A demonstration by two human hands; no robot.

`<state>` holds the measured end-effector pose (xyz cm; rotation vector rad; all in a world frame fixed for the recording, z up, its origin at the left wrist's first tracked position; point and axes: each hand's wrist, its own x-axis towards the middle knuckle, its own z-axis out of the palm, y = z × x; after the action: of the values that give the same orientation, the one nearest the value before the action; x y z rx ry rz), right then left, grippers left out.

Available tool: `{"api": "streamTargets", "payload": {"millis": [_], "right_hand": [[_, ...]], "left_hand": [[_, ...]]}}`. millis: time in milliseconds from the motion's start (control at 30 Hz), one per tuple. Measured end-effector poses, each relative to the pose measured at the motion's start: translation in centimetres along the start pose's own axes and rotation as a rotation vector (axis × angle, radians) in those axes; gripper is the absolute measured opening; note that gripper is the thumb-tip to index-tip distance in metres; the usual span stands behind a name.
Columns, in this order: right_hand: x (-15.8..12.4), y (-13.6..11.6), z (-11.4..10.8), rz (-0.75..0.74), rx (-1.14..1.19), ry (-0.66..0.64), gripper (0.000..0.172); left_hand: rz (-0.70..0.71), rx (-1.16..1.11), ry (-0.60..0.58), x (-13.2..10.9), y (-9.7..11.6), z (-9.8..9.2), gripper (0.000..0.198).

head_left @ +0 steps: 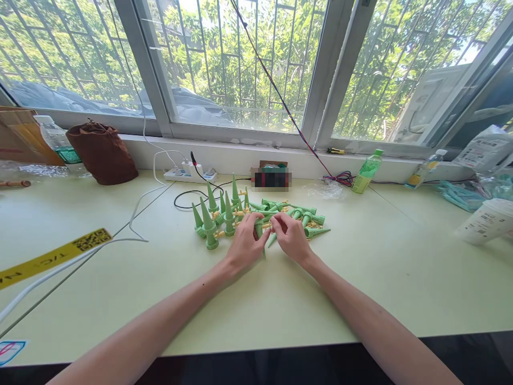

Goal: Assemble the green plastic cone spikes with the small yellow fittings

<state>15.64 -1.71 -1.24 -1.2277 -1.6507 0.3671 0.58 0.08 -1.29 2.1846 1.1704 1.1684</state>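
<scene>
My left hand [244, 243] is closed round a green plant watering spike [259, 229], whose pointed end hangs down toward the table. At the spike's side, a small yellow valve [267, 226] juts out, and my right hand [292, 239] pinches at it with thumb and forefinger. To the left stand several green spikes [209, 227] with their tips up, some with yellow valves on the side. Behind and right of my hands, more green spikes [316, 232] lie in a loose heap with yellow parts among them.
Along the window sit a brown pouch [102, 152], a power strip [190, 175], a green-capped bottle [367, 171] and a bundle of wires [340, 178]. A white cup [486, 222] leans at far right. White cable [138, 214] and yellow tape [52, 258] cross the left side.
</scene>
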Motion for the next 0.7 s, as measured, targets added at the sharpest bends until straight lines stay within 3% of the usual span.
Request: {"api": "streamTargets", "payload": {"millis": [700], "right_hand": [[-0.01, 0.07, 0.00, -0.011, 0.009, -0.033, 0.023]], "left_hand": [[0.007, 0.028, -0.015, 0.01, -0.41, 0.22, 0.025]]}}
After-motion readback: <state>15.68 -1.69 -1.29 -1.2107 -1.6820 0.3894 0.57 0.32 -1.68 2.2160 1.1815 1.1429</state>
